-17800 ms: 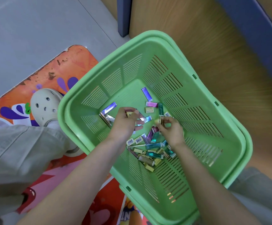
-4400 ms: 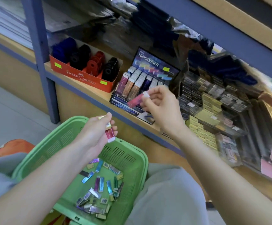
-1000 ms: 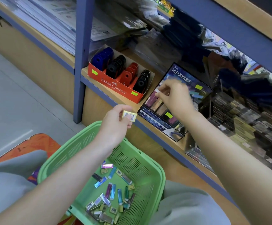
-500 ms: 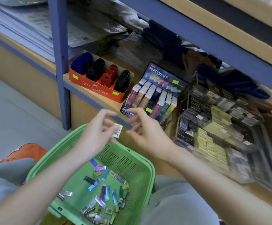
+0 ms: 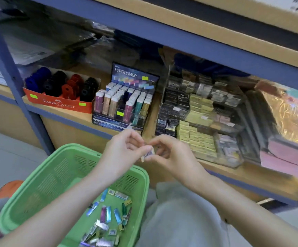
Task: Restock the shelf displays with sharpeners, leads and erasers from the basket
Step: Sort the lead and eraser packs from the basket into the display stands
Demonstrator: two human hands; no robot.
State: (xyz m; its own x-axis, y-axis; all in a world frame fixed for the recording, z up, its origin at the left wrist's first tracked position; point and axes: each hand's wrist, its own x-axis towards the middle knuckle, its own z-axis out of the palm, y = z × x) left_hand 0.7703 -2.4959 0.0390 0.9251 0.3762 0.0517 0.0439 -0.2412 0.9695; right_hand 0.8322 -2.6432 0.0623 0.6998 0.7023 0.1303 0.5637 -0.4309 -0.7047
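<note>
Plenty left to do: a scatter of lead cases (image 5: 107, 214) lies on the floor of the green basket (image 5: 37, 184), bunched toward its near right corner. On the shelf (image 5: 69, 115), the lead display (image 5: 126, 104) looks almost full, the red sharpener box (image 5: 61, 102) sits at the left end, and the eraser stacks (image 5: 198, 122) stand to the right. Both hands meet over the basket's far right corner, below the shelf's front edge. The left hand (image 5: 123, 152) and right hand (image 5: 169, 155) each pinch one small pack (image 5: 148, 155) in their fingertips. It's pale, with a barcode facing up, but too blurred to tell whether it's an eraser or leads.
</note>
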